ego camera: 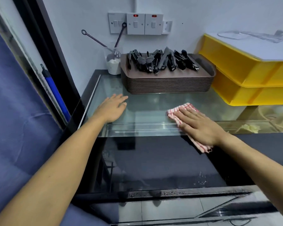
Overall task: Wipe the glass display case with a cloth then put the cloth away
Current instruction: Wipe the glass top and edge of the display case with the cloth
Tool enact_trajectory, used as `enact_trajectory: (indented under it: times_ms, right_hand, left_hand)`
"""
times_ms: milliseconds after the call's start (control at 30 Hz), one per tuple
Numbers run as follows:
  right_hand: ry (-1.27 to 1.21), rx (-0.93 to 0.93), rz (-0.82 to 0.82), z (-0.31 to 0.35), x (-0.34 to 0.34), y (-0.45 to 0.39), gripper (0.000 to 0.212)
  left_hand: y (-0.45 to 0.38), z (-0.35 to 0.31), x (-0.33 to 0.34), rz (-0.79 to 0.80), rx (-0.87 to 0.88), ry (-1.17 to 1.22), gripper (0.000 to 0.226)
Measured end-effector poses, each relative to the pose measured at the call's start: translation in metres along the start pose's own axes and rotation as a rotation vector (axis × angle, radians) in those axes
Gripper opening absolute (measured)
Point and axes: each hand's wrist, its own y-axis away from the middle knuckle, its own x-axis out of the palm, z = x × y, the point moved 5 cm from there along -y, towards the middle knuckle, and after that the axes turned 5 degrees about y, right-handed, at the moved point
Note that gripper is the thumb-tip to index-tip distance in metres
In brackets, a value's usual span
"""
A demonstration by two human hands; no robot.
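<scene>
The glass display case (147, 101) fills the middle of the view, with a flat glass top and a dark front pane below it. A red-and-white striped cloth (182, 110) lies on the top near its front edge, one end hanging over the edge. My right hand (198, 126) lies flat on the cloth with straight fingers, pressing it to the glass. My left hand (112, 109) rests palm down on the bare glass at the left, fingers straight, holding nothing.
A stack of brown trays (168, 82) carrying several black tongs (162, 61) stands at the back of the top. A plastic cup with utensils (113, 62) is to its left, yellow bins (245, 79) to its right. Wall switches (136, 23) are behind.
</scene>
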Motion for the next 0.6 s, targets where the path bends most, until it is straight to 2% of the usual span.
enact_trajectory:
  times_ms: [67,133,200,267,367,433,533,600]
  right_hand:
    - [-0.007,0.141,-0.028,-0.002,0.0,-0.037,0.085]
    - [0.004,0.106,-0.03,0.042,0.002,-0.06,0.084]
    - [0.012,-0.103,-0.044,0.113,0.006,-0.048,0.084]
    - [0.023,-0.332,-0.027,0.17,0.012,0.002,0.071]
    - [-0.015,-0.467,-0.014,0.167,0.011,0.075,0.057]
    - [-0.002,-0.368,-0.031,0.117,0.01,0.097,0.056]
    - [0.008,-0.047,0.011,0.045,0.009,0.102,0.057]
    - [0.01,0.128,-0.008,0.036,0.012,0.093,0.065]
  left_hand:
    - [0.001,-0.001,0.001,-0.011,-0.003,0.011,0.052]
    - [0.002,-0.002,0.001,-0.024,-0.009,0.026,0.051]
    - [0.004,-0.002,-0.001,-0.024,-0.006,0.04,0.05]
    - [0.004,-0.002,-0.002,-0.021,0.001,0.043,0.05]
    - [0.004,0.0,-0.003,-0.015,0.004,0.059,0.05]
    - [0.005,0.001,-0.003,-0.014,-0.004,0.06,0.05]
    - [0.003,0.0,-0.003,-0.014,-0.012,0.056,0.05]
    - [0.001,0.0,-0.002,-0.017,-0.01,0.051,0.05]
